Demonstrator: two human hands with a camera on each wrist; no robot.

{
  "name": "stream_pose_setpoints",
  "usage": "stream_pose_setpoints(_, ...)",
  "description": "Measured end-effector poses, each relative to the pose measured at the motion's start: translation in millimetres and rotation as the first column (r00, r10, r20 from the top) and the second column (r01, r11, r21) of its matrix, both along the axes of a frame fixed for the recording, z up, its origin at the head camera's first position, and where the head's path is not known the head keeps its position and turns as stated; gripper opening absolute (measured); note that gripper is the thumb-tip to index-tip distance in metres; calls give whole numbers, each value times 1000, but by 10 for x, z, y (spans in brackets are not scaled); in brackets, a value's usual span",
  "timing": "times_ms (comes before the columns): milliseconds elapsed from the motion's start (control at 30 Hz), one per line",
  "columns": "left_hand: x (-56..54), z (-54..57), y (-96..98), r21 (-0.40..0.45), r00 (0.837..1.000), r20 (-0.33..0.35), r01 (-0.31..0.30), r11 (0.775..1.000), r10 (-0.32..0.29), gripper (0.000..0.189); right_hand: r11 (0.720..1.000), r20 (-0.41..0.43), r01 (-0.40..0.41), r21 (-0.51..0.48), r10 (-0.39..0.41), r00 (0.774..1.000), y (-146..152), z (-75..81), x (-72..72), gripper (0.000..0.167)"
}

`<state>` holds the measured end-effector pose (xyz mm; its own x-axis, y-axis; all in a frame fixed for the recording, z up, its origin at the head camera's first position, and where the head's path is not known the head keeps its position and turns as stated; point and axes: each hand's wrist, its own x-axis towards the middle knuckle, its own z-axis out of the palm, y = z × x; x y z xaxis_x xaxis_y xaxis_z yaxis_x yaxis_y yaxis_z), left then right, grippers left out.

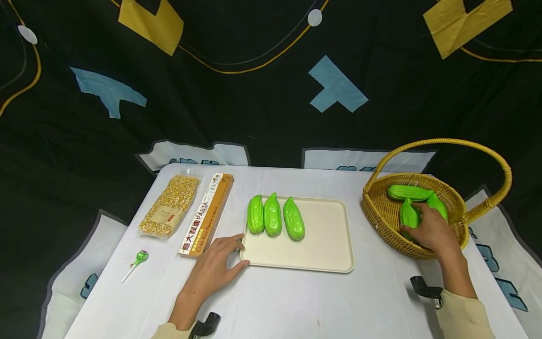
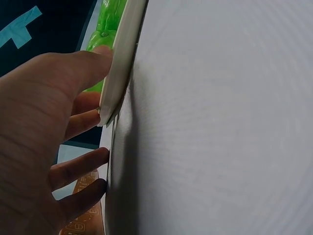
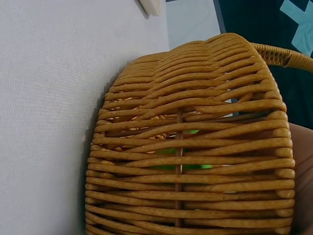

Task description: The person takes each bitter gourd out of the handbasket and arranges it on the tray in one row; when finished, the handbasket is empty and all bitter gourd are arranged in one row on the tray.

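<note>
Snagging of 1 green gourd [image 1: 409,214], gripped by the curled right hand [image 1: 433,230] in the frame-right basket [image 1: 387,235], may be caused by low lifting; the lower-centre tray [image 1: 322,235], touched by the spread left hand [image 1: 215,267], may be shifted by pressure

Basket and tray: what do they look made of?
The basket looks like woven wicker or a plastic imitation, slightly glossy: rounded, interlaced strands show a sheen. The tray seems smooth cream plastic, judging by its even colour and thin rim; coated metal remains possible.
</note>
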<state>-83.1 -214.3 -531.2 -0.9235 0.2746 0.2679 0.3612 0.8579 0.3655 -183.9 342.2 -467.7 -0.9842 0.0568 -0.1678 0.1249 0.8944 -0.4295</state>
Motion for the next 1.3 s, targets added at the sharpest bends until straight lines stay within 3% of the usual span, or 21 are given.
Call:
stream_pose_setpoints(633,0,-1,-1,-10,1000,2,0,1000,0,38,997,-155,-21,-72,9,988,-107,124,46,86)
stream_pose_setpoints(1300,5,6,14,8,1000,-4,-2,1000,2,36,998,-240,-28,-47,16,971,-206,249,117,85)
